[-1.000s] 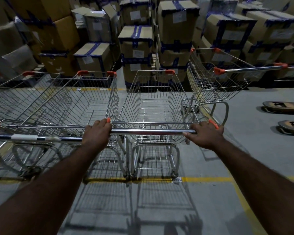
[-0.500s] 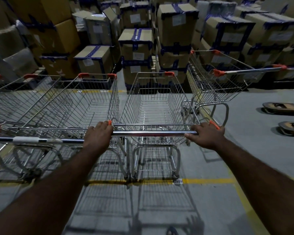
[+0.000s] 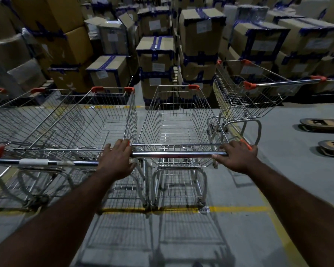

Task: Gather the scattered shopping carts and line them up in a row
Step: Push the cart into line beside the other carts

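Both hands are closed around the handle bar [image 3: 178, 154] of one shopping cart [image 3: 179, 120]. The left hand [image 3: 117, 160] has its fingers curled over the bar's left end. The right hand [image 3: 237, 158] wraps the right end, with the thumb lying along the bar, just beside an orange end cap [image 3: 246, 144]. This cart stands upright with its basket pointing away from the person, and its rear wheels sit on a yellow line [image 3: 239, 209] painted on the grey floor [image 3: 287, 170].

Just to the left of this cart, almost touching its side, a second cart [image 3: 89, 120] faces the same way. Its handle [image 3: 33, 162] has a white wrap and runs up to the left hand. Farther left of the held cart a third cart [image 3: 12, 112] is only partly in view.

Ahead and to the right of the held cart, close to its front corner, a fourth cart [image 3: 245, 97] is turned at an angle with its handle pointing right.

Well to the right of the held cart two low flat objects [image 3: 322, 124] lie on the floor; I cannot tell what they are. Beyond the held cart's front rise stacks of cardboard boxes [image 3: 156, 54] bound with blue tape.
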Motion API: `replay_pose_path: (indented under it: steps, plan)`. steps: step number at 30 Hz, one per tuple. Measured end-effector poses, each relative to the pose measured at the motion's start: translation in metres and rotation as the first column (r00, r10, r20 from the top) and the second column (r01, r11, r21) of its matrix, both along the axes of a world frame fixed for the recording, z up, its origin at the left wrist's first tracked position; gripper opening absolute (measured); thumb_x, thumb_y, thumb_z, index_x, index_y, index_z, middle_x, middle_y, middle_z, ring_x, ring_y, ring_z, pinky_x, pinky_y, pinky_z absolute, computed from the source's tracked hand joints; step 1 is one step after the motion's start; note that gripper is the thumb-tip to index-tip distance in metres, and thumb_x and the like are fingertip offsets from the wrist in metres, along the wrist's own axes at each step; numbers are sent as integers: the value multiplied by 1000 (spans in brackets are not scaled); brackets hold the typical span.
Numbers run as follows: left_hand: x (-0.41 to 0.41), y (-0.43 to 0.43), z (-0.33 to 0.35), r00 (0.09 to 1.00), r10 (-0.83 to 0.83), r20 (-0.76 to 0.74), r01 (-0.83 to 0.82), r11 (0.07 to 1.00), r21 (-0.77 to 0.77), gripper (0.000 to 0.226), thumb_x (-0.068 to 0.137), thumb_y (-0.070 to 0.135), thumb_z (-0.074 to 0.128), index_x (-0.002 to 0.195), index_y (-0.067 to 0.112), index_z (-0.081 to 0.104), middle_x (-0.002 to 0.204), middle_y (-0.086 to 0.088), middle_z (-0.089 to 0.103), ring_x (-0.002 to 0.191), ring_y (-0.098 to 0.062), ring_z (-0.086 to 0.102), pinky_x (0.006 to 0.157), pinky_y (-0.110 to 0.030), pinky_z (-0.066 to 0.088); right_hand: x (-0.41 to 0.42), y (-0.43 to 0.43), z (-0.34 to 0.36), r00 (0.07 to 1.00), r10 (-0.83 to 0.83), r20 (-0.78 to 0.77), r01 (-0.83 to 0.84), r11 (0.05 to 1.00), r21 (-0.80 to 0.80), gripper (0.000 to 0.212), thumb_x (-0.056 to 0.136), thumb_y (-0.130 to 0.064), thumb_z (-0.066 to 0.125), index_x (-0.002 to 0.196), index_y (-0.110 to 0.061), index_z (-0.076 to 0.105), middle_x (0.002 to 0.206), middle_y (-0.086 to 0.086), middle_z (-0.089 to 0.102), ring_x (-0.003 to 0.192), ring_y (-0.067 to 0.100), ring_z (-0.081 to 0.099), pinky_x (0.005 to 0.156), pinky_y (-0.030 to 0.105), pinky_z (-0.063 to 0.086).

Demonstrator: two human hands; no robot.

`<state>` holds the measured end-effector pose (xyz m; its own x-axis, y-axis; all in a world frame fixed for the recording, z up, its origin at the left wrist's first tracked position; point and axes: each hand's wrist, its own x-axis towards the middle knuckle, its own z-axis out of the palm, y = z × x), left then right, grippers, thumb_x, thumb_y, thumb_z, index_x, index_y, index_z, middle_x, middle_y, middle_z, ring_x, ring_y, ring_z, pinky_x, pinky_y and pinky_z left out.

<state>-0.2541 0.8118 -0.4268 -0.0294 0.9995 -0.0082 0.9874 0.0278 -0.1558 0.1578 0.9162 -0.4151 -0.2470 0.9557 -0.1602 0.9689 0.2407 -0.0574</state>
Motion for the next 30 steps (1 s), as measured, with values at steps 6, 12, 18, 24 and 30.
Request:
replay_pose_path:
  steps: [6, 12, 18, 24, 30]
  plan:
    - [32, 19, 24, 993, -109, 53, 110, 994, -13, 84, 86, 80, 13, 143, 27, 45, 159, 1, 35, 152, -20, 17, 122, -58, 6, 0, 2, 3, 998, 22, -65, -18, 998, 59, 111, 64, -95, 0, 145, -34, 45, 156, 3, 39, 146, 26, 30, 115, 66, 8]
    - [107, 64, 45, 970, -213, 113, 216, 976, -11, 83, 90, 77, 13, 145, 24, 44, 157, 0, 39, 149, -21, 23, 121, -53, 15, 6, 13, 10, 984, 71, -166, -67, 997, 27, 96, 77, -88, 16, 144, -27, 48, 153, 5, 44, 142, 25, 36, 114, 52, 21]
    - [181, 111, 54, 956, -268, 118, 273, 962, -26, 71, 95, 71, 23, 137, 22, 51, 144, 2, 53, 132, -20, 46, 102, -45, 41, 35, 37, 18, 979, 98, -178, -97, 995, 14, 78, 91, -75, 38, 149, -24, 42, 156, 8, 39, 144, 26, 34, 116, 53, 26]
    - [271, 164, 73, 944, -267, 192, 280, 959, -44, 57, 96, 65, 43, 138, 27, 46, 138, 1, 59, 121, -25, 58, 88, -41, 50, 89, 64, 43, 975, 93, -202, -80, 994, 70, 77, 90, -71, 43, 151, -24, 38, 159, 5, 35, 147, 24, 30, 114, 47, 26]
    - [352, 222, 91, 910, -368, 189, 370, 929, 23, 54, 95, 63, 47, 138, 30, 48, 135, 0, 62, 120, -25, 59, 83, -38, 49, 156, 103, 77, 976, 41, -213, -12, 991, 135, 80, 85, -76, 35, 147, -25, 42, 149, 4, 44, 140, 26, 37, 109, 54, 33]
